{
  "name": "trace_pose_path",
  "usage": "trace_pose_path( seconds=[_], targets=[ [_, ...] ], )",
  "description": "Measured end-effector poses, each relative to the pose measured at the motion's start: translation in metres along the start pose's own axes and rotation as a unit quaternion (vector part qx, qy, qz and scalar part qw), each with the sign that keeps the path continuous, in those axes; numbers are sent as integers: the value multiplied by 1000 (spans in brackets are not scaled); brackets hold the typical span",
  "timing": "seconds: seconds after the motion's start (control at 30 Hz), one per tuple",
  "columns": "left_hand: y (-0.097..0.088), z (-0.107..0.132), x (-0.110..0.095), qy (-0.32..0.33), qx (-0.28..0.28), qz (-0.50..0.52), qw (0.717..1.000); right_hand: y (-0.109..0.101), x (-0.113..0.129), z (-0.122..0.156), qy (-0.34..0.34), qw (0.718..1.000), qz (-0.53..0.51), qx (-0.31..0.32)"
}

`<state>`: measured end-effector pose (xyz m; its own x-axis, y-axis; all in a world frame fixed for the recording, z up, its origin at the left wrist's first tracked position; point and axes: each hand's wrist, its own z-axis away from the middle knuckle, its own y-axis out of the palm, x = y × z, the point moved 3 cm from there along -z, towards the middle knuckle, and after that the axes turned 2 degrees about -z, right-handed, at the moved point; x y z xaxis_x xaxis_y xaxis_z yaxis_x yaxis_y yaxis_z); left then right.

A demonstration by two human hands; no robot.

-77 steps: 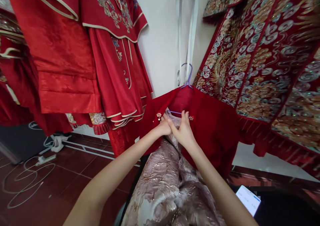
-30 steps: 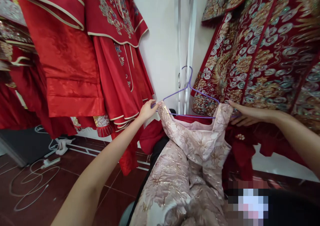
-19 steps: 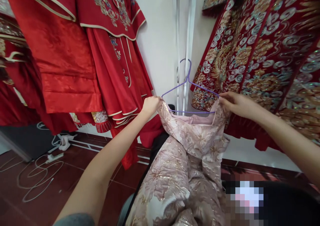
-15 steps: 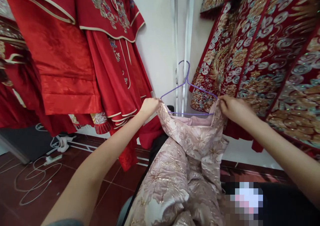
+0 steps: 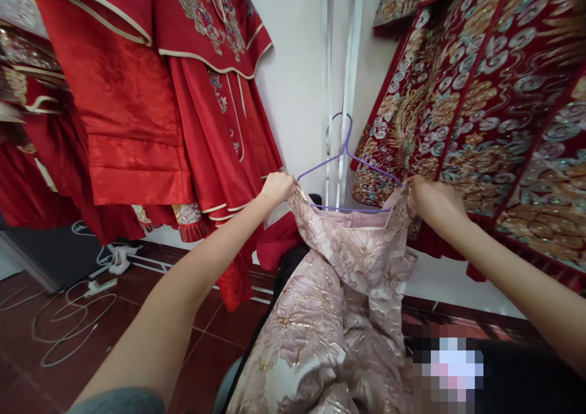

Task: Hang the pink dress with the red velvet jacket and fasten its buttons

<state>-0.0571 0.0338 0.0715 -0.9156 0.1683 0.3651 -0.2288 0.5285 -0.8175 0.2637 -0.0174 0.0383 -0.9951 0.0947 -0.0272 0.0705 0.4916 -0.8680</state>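
Note:
A pale pink brocade dress with gold flower patterns hangs by its shoulder straps on a purple hanger. My left hand is closed around the left strap at that end of the hanger. On the other side, my right hand grips the right strap beside the hanger's other tip. Between the hands the neckline is stretched wide, and its plain pink lining shows. Folds of the skirt spread down toward me over dark cloth. The fingertips of both hands are partly hidden by the fabric.
Red embroidered garments hang at the left, and heavily beaded ones at the right. White upright poles stand behind the hanger. A white cable and a power strip lie on the tiled floor. A pixelated patch covers something at lower right.
The view has shifted slightly, so the background sits a little further right. My right hand has moved slightly right with its strap. Both hands keep their hold on the dress.

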Motion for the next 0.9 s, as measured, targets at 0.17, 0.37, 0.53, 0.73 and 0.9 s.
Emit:
trace_pose_path(
  seconds=[0.17, 0.37, 0.53, 0.73, 0.9],
  targets=[
    [3, 5, 2, 12, 6, 4, 1000, 19, -31, -3, 38, 999, -27, 6],
    [7, 11, 9, 22, -3, 4, 1000, 44, -59, 3, 64, 997, -30, -16],
    [40, 29, 20, 31, 70, -7, 997, 94, -63, 21, 50, 989, -81, 118],
    [69, 58, 15, 148, 113, -16, 982, 114, -49, 25, -10, 973, -156, 169],
    [47, 51, -24, 243, -14, 61, 968, 85, -39, 24, 1, 947, -256, 193]
  ],
)
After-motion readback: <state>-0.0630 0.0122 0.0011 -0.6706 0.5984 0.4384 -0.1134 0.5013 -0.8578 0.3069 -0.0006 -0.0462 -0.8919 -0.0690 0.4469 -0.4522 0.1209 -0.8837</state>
